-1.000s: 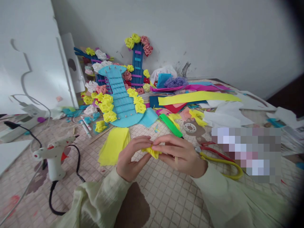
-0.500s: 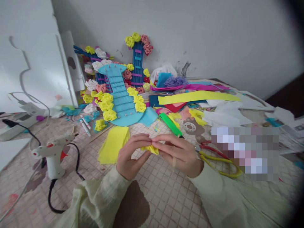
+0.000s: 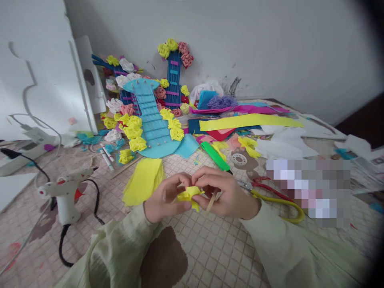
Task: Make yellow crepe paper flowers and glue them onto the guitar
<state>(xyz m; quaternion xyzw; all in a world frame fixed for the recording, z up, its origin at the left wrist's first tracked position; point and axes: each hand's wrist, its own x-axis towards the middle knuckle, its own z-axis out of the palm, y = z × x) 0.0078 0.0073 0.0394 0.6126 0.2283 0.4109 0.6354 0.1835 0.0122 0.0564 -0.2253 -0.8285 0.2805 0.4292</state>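
Note:
Between my two hands is a small folded piece of yellow crepe paper, pinched from both sides above the tabletop. My left hand grips its left edge with thumb and fingers. The right side is held by my right hand, which also has a thin pale wooden stick tucked among its fingers. Beside my left hand lies a stack of yellow crepe paper strips. Past the hands, a light blue guitar-shaped piece with strings and yellow paper flowers leans at the back.
A white glue gun with a black cord stands at the left. Scissors with red and yellow handles lie by my right wrist. Behind them are a green box cutter, a white reel and a long yellow strip.
The yellow paper has turned and shows more of its folds. My fingers have shifted around it, my right hand has rotated, and the stick in it now shows more clearly.

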